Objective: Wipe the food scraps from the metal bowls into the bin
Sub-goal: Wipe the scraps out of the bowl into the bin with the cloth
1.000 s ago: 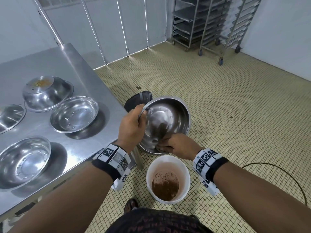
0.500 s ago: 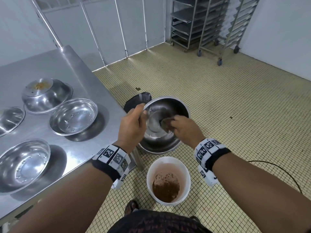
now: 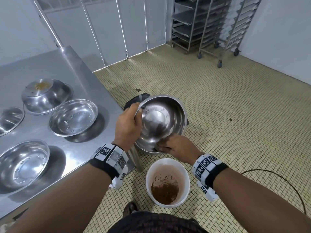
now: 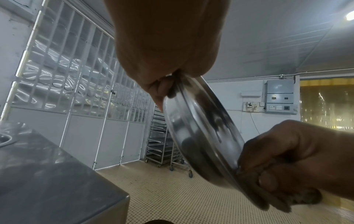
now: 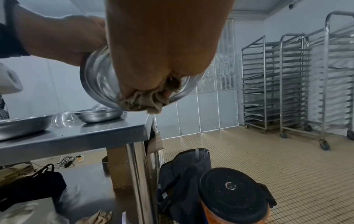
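Note:
My left hand (image 3: pixel 128 126) grips the rim of a metal bowl (image 3: pixel 165 118), tilted towards me above the white bin (image 3: pixel 168 182). The bin stands on the floor and holds brown scraps. My right hand (image 3: pixel 175 146) pinches a crumpled brown cloth (image 5: pixel 141 100) against the bowl's lower rim. In the left wrist view the bowl (image 4: pixel 201 130) is seen edge-on, with the cloth (image 4: pixel 277 195) at its low edge. In the right wrist view the bowl (image 5: pixel 99 81) sits behind my hand. On the steel table (image 3: pixel 70 68) lie several more bowls; an upturned one (image 3: pixel 45 94) carries yellow scraps on its base.
A black bag (image 5: pixel 184 174) and a jar with a black lid (image 5: pixel 232 195) stand on the floor by the table leg (image 5: pixel 138 174). Wheeled tray racks (image 3: pixel 210 22) line the far wall. A black cable (image 3: pixel 286 184) curves across the tiles at right.
My right hand, up in the middle of the bowl half a second ago, has swept the cloth down to the lower rim. The left hand keeps its grip on the bowl.

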Demonstrator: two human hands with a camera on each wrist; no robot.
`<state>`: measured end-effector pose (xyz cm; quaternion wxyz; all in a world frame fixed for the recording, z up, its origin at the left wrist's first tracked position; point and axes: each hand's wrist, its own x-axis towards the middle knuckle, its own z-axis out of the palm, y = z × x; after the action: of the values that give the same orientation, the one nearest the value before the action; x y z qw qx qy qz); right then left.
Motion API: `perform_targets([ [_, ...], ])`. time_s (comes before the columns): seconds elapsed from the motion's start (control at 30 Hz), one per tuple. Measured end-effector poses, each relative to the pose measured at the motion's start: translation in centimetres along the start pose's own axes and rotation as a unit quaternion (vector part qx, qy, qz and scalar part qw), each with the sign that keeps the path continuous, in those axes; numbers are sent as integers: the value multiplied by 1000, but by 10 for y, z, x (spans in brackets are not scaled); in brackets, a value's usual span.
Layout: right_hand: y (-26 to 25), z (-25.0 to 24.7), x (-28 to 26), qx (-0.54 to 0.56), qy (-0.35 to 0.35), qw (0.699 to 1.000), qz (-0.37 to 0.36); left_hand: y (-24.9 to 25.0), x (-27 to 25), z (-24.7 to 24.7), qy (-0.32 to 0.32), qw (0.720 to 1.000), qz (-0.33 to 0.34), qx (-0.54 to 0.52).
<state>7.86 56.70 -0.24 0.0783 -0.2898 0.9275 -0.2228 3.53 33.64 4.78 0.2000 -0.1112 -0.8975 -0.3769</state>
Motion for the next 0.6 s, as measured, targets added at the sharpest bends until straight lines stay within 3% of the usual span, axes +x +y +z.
perform_targets([
  [0.2, 6, 1, -7, -46, -51, 997, -22, -4, 5, -5, 20, 999, -32, 16],
  [0.27, 8, -6, -5, -47, -32, 998, -4, 0, 10, -10, 28, 999, -26, 6],
  [0.37, 11, -29, 8, -58, 123, 990, 31, 7, 12, -12, 15, 1000, 4, 8],
  [0.47, 15, -47, 23, -120, 269, 956, 11, 18, 6, -8, -11, 1000, 16, 7],
  [0.53, 19, -48, 25, -155, 263, 952, 16, 22, 1, -4, -14, 999, 35, 13],
  [0.6, 23, -39, 21, -185, 188, 964, 34, 23, -2, -4, -16, 999, 43, 6],
])
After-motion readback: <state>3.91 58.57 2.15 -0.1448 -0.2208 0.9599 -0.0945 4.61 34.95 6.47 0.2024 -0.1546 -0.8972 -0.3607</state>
